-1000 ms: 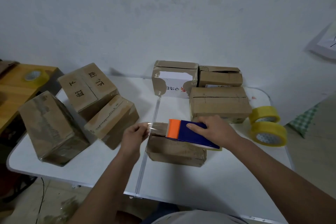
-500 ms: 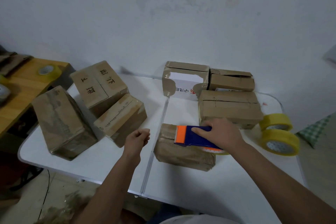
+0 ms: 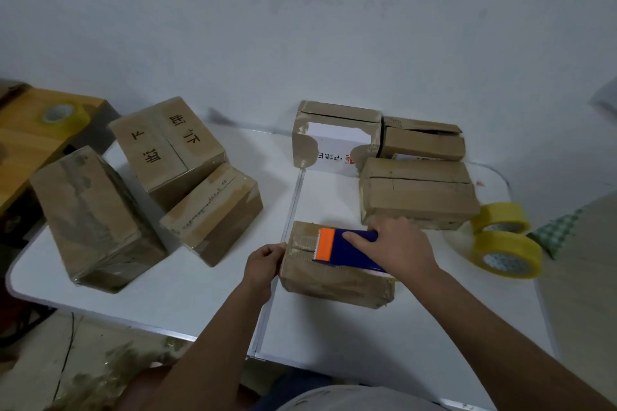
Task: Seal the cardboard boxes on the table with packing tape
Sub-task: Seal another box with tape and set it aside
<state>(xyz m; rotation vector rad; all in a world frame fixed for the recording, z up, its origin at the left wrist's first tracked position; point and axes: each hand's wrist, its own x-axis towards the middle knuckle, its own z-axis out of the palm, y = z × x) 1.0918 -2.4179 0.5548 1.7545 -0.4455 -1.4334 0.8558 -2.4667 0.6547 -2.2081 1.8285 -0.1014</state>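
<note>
Here, your right hand (image 3: 399, 248) grips the blue plastic tape dispenser (image 3: 347, 248), orange-edged, flat on a small scuffed cardboard box (image 3: 334, 274) near the white table's (image 3: 187, 294) front edge; your left hand (image 3: 263, 265) presses curled fingers against that box's left end. Six further worn brown boxes stand behind, two glossy yellow tape rolls (image 3: 505, 243) at right

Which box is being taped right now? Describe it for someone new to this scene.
On the white folding table, look just right of the centre seam, at the near edge. The small cardboard box there lies under a blue-and-orange tape dispenser, with both hands on it, unlike its untouched neighbours.
</note>
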